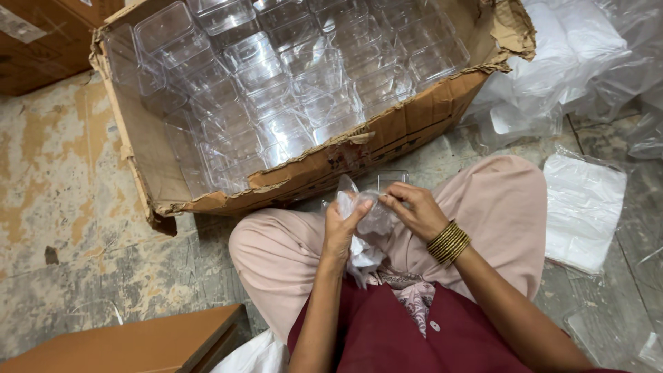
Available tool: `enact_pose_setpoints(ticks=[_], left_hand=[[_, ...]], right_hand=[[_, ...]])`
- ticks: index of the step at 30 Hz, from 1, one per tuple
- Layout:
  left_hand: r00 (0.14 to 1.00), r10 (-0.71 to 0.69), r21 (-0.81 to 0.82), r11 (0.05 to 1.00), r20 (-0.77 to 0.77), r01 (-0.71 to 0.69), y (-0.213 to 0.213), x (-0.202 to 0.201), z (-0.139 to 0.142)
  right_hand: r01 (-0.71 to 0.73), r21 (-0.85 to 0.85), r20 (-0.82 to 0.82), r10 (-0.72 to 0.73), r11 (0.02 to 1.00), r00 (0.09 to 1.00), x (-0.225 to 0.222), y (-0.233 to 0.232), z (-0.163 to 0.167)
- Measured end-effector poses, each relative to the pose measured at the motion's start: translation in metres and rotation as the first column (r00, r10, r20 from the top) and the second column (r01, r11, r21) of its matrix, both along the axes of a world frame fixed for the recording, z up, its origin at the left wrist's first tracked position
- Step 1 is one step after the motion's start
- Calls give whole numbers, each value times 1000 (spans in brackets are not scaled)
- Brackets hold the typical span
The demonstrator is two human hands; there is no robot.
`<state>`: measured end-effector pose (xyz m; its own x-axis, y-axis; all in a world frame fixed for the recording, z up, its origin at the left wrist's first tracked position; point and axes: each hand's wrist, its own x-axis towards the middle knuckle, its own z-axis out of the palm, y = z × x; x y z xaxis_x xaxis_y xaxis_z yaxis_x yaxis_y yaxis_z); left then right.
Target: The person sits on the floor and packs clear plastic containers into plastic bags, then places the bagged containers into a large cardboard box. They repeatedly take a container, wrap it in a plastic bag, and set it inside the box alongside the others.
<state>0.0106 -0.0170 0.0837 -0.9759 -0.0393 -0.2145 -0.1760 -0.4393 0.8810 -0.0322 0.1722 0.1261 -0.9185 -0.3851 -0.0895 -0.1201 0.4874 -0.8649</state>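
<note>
Your left hand [340, 231] and right hand [413, 209] are both closed on a clear plastic bag [366, 215], held over your lap. Torn cardboard box [387, 131] w/ clear containers [290, 90] sits directly ahead. Bag stack [583, 207] lies to your right. Bag contents hard to make out.

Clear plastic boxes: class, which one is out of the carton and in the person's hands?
The clear box held above the lap, half inside a thin plastic bag, between left hand and right hand. All others sit packed in the torn carton.
</note>
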Motion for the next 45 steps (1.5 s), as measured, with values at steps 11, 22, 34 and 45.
enact_pose_setpoints(ticks=[11,22,34,45], left_hand=[[988,-123,132,985,94,110,-7,3,0],[836,-488,211,870,250,445,-3,8,-49],[997,54,-852,523,51,15,22,-39,-119],[901,33,-547,804,433,234,1,-94,-132]], right_hand=[[-148,-34,-133,143,988,981,1,17,-38],[145,-694,419,232,705,878,-19,71,-61],[105,389,-96,-73,915,993,-47,10,-118],[98,400,77,-140,911,987,-64,6,-125]])
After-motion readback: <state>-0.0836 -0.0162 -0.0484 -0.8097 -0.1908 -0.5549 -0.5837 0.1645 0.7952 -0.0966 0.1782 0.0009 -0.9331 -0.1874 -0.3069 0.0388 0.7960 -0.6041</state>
